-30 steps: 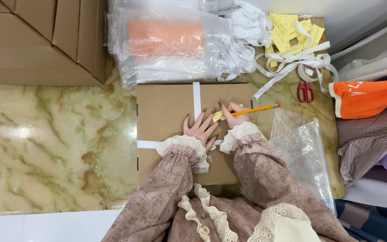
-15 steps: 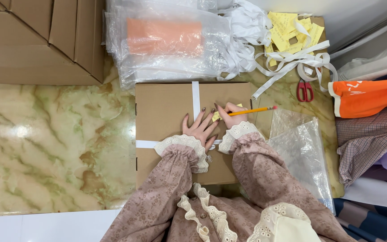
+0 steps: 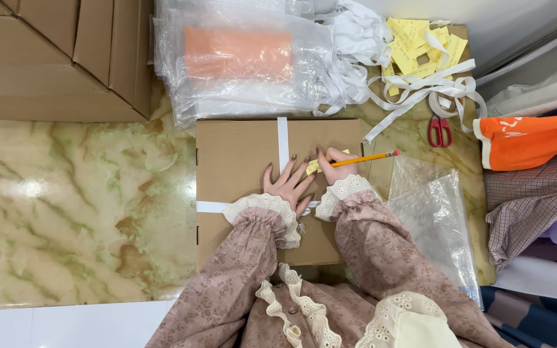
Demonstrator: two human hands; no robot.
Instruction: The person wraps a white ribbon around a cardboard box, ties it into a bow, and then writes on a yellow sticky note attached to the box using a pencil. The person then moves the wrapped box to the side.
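Observation:
A flat brown cardboard box (image 3: 240,154) tied crosswise with white ribbon lies on the marbled floor. My left hand (image 3: 288,183) rests flat on its lid, fingers spread, pinning the edge of a small yellow note (image 3: 312,166). My right hand (image 3: 335,164) grips a yellow pencil (image 3: 365,158) with a red eraser end, its tip down at the note. Both wrists wear pink sleeves with lace cuffs.
Clear plastic bags (image 3: 240,58) holding an orange item lie beyond the box. White ribbon (image 3: 420,87), yellow notes (image 3: 420,45) and red scissors (image 3: 441,130) sit at the upper right. An empty plastic bag (image 3: 436,219) and folded fabrics (image 3: 536,174) are right; cardboard boxes (image 3: 53,51) upper left.
Both hands stay on the box lid; the pencil has shifted only slightly over the yellow note.

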